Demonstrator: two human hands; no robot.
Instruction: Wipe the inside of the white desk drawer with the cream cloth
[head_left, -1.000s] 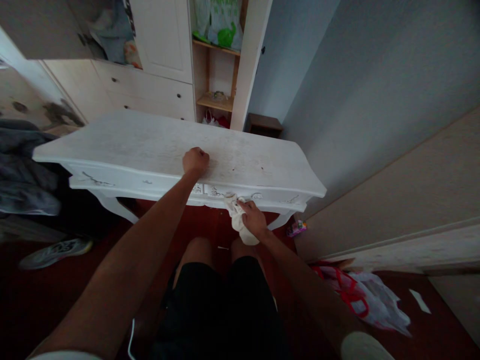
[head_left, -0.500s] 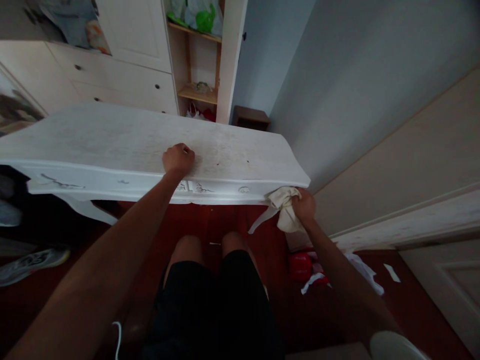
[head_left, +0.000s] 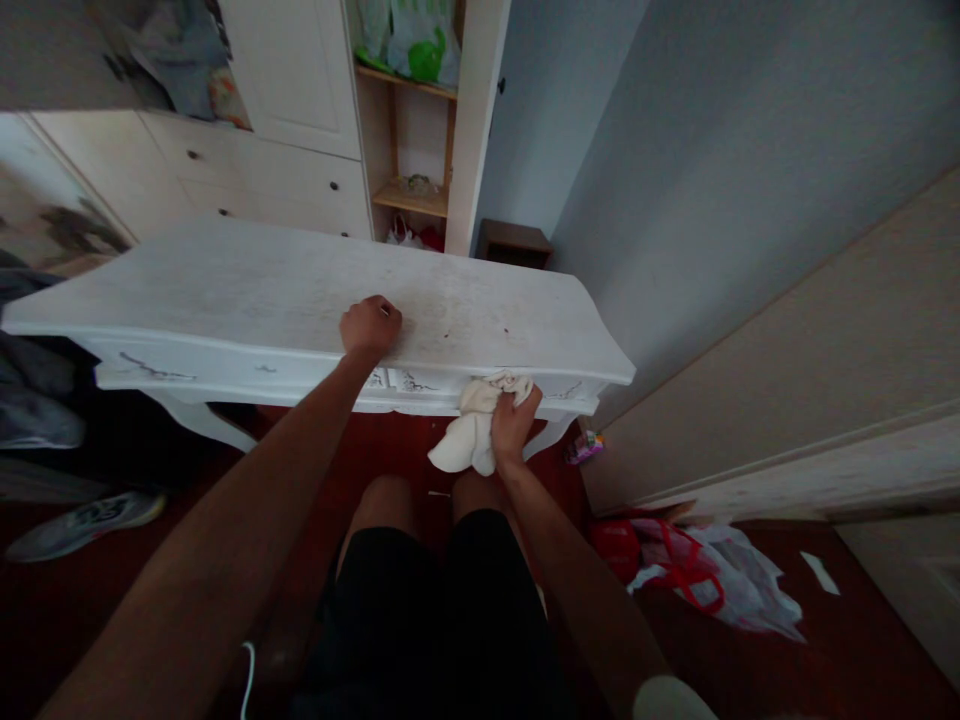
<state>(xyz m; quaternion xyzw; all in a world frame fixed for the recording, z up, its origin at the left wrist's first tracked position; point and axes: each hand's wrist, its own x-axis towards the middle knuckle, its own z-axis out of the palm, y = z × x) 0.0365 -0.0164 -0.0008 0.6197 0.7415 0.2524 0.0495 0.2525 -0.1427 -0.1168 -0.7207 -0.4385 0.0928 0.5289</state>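
Observation:
A white table [head_left: 300, 285] with carved drawers stands in front of me, its top smudged and speckled. My left hand [head_left: 370, 326] is curled in a loose fist, resting on the tabletop near the front edge; only a small gap shows between thumb and fingers. At the drawer front, my right hand [head_left: 514, 420] grips a cream-coloured cloth [head_left: 469, 440], pressed against the drawer right of centre. Part of the cloth hangs below the drawer, and it covers the round knob there.
White cabinets [head_left: 285, 70] and an open shelf with plastic bags [head_left: 424, 45] stand behind the table. Red and white bags [head_left: 735, 575] lie on the dark red floor at right. A shoe [head_left: 90, 525] is at left. The wall [head_left: 675, 250] runs close along the right.
My right hand has moved left along the drawer front with the cloth, from the right corner toward the middle. My left hand stays on the tabletop. The view has shifted slightly.

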